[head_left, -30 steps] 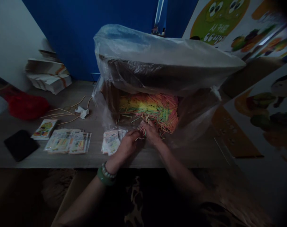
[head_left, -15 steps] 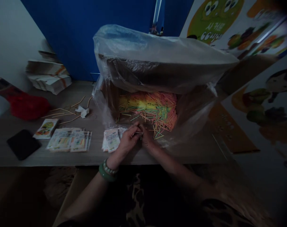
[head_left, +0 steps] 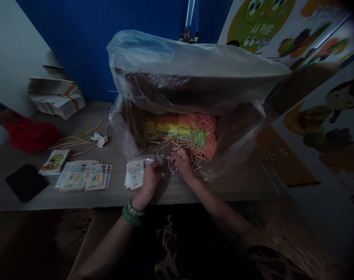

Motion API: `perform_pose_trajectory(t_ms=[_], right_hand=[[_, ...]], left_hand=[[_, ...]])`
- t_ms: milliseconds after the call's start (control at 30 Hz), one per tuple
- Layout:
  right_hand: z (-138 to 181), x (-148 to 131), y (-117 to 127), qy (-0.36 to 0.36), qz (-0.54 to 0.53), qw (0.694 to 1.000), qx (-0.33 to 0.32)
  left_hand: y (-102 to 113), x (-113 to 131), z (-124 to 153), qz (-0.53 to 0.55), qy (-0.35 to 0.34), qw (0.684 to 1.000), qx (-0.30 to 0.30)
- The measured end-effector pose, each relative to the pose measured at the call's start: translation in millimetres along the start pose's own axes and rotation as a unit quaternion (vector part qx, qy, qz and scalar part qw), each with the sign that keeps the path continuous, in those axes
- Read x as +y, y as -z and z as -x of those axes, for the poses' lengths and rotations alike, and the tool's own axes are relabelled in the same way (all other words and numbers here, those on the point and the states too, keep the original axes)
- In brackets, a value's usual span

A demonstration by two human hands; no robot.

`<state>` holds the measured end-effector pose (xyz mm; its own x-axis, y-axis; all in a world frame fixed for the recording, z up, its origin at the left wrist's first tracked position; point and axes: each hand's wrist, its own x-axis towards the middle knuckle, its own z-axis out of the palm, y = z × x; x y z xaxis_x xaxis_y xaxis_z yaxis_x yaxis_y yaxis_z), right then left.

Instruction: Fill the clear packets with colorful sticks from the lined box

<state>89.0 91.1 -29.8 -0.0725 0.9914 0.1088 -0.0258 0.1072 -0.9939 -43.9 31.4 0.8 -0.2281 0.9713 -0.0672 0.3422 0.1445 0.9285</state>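
Observation:
Thin sticks (head_left: 179,128) in pink, yellow, green and orange lie loose in a box lined with a clear plastic bag (head_left: 130,136). At the front of the box my right hand (head_left: 183,164) has its fingers bent together, with a thin yellowish stick showing at the fingertips. My left hand (head_left: 151,175), with green bracelets at the wrist, is closed beside a small stack of printed clear packets (head_left: 135,174). What its fingers hold is too dark to make out. A few loose sticks lie between the hands.
Filled packets (head_left: 74,175) lie in overlapping piles at left, near a printed packet (head_left: 54,161) and a black flat object (head_left: 26,182). Behind them are bent sticks (head_left: 86,146), crumpled white paper (head_left: 100,140), a red bag (head_left: 33,134) and stacked white cartons (head_left: 57,97). Printed boards stand at right.
My hands were together at the box's front and have moved apart. The left went left toward the small stack of packets; the right turned, its fingers now over the sticks.

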Motion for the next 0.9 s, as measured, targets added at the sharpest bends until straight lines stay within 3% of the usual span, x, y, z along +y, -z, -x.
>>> perform_pose_trajectory(t_ms=[167,367,533,633,767,900], right_hand=[[5.3,-0.7,5.7,0.015,0.017,0.998,-0.063],[11.9,4.7,9.4,0.010,0.068,0.997,-0.017],[16.4,6.0,9.4,0.040,0.162,0.978,-0.123],[18.4,9.2,10.6,0.030,0.181,0.973,-0.141],[15.3,8.0,12.0,0.015,0.138,0.982,-0.126],[8.8,-7.8,12.7,-0.022,0.036,0.995,-0.095]], left_hand=[[14.6,3.4,-5.6,0.116,0.018,0.993,-0.008],[25.1,13.8,3.2,0.272,0.059,0.958,-0.066],[20.3,7.4,9.0,0.348,0.136,0.919,-0.124],[18.0,0.6,11.4,0.401,0.187,0.889,-0.120],[17.6,1.9,15.8,0.406,0.180,0.888,-0.122],[18.4,6.4,19.0,0.371,0.138,0.900,-0.181]])
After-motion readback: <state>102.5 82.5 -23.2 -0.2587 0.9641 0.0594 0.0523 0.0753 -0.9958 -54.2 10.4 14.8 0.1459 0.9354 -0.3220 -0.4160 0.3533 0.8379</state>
